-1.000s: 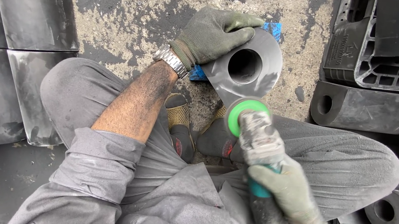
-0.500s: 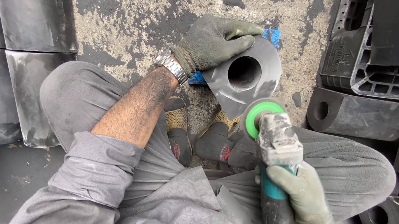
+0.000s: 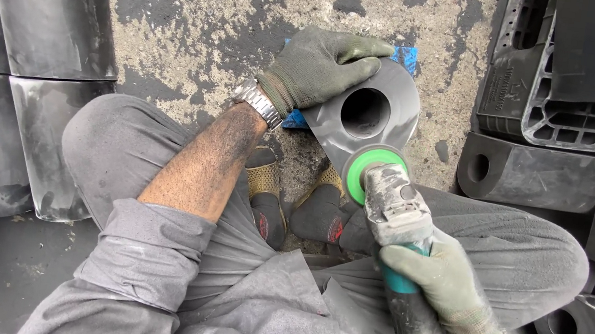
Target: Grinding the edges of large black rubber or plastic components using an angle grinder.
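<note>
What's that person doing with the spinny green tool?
A person sits on the concrete floor wearing gloves. The left hand grips a grey plastic part with a round hole, holding it propped up. The right hand holds an angle grinder, and its green disc is against the part's lower edge. More black plastic parts are stacked on both sides.

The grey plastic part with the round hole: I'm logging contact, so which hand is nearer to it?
Left. The left hand grips the grey part at its top edge; the right hand holds the grinder below it.
</note>
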